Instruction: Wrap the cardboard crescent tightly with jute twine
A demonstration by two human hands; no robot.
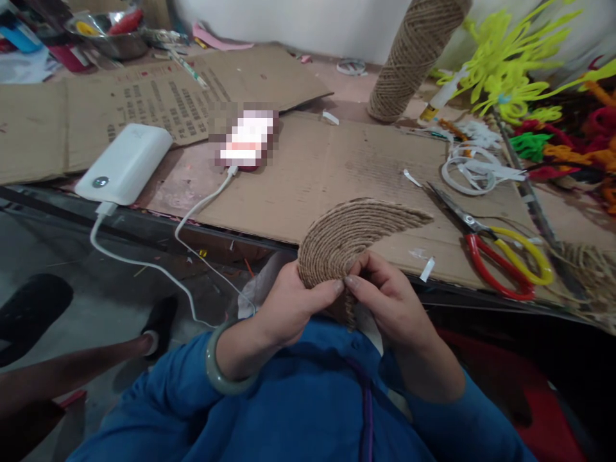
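A curved piece of coiled jute twine (356,234), its rows laid side by side and tapering to a point at the right, is held near the table's front edge. My left hand (293,301) grips its lower left side, thumb on top and fingers hidden beneath. My right hand (389,295) pinches the inner edge, its thumb tip almost meeting my left thumb. A short twisted end of twine (350,311) hangs below the thumbs. To the right, scissors (486,237) with one red and one yellow handle lie slightly apart at the blades.
Flattened cardboard (289,199) covers the table. A power bank (126,163) connects by a white cable to a lit phone (248,138). Behind stand a tall twine spool (418,58) and a glue tube (440,99). White tape loops (469,173) and yellow pipe-cleaner flowers (514,70) are at right. Another person's leg (77,372) is at left.
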